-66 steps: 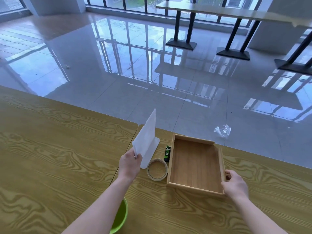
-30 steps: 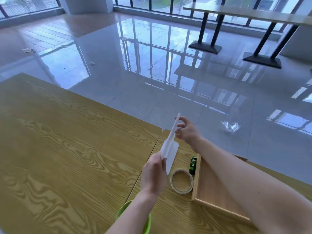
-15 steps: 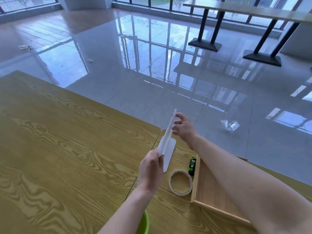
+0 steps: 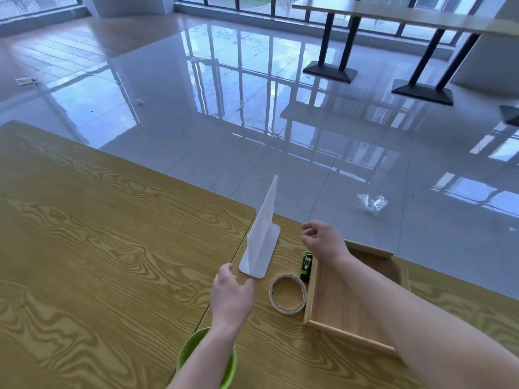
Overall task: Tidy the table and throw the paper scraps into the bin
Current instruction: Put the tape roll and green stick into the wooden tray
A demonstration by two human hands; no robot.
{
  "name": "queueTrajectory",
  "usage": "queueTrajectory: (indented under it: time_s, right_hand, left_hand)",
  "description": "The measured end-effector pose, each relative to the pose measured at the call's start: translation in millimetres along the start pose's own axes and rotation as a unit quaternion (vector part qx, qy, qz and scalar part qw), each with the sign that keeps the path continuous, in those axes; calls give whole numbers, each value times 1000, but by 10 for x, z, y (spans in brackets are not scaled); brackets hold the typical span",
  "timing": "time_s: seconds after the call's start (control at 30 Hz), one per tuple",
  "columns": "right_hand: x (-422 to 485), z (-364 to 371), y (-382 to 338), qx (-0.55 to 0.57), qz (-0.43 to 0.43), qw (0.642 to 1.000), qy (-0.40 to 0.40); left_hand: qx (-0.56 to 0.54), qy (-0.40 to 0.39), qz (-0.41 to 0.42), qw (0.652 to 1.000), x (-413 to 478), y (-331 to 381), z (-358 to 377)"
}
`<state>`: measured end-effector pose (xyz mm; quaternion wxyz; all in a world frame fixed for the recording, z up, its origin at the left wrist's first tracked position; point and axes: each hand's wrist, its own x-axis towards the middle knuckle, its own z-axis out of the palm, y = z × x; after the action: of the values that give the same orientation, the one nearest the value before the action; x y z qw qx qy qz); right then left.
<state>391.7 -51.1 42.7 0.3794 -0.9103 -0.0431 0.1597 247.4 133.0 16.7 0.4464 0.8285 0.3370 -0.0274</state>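
Paper (image 4: 261, 248), a white folded sheet, is sitting at the seam where two parts of the table (image 4: 112, 248) are meeting, one flap lying flat on the wood and the other rising upright to a point. The left hand (image 4: 230, 293) is hovering at its near edge with thumb and forefinger spread a little; whether they are touching or pinching the sheet I cannot tell. The right hand (image 4: 323, 242) is hanging just right of the paper, clear of it, fingers loosely curled and holding nothing. Its forearm is crossing over a wooden tray (image 4: 337, 299). A tape roll (image 4: 288, 293) is lying just left of the tray, and a green-and-black glue stick (image 4: 306, 265) is lying against the tray's left wall, beyond the roll. A green bin (image 4: 191, 346) is showing under the left forearm at the near edge. A clear crumpled wrapper (image 4: 372, 202) is lying on the glossy floor (image 4: 252, 136) beyond the table.
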Motion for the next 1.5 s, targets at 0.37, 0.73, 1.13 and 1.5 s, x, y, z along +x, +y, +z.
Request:
queueTrajectory:
  time_s: [0.37, 0.73, 1.13, 1.5]
  right_hand:
    - [-669, -71, 615, -99, -20, 994, 51]
    - [-97, 194, 369, -401, -136, 904, -55]
    - [79, 300, 342, -475, -134, 865, -93]
    - [30, 104, 522, -305, -184, 934, 9]
  left_hand:
    - [168, -42, 188, 967, -447, 158, 416]
    - [400, -92, 311, 857, -362, -40, 719]
    - [332, -70, 300, 892, -228, -193, 722]
    - [213, -18, 351, 912, -346, -38, 670]
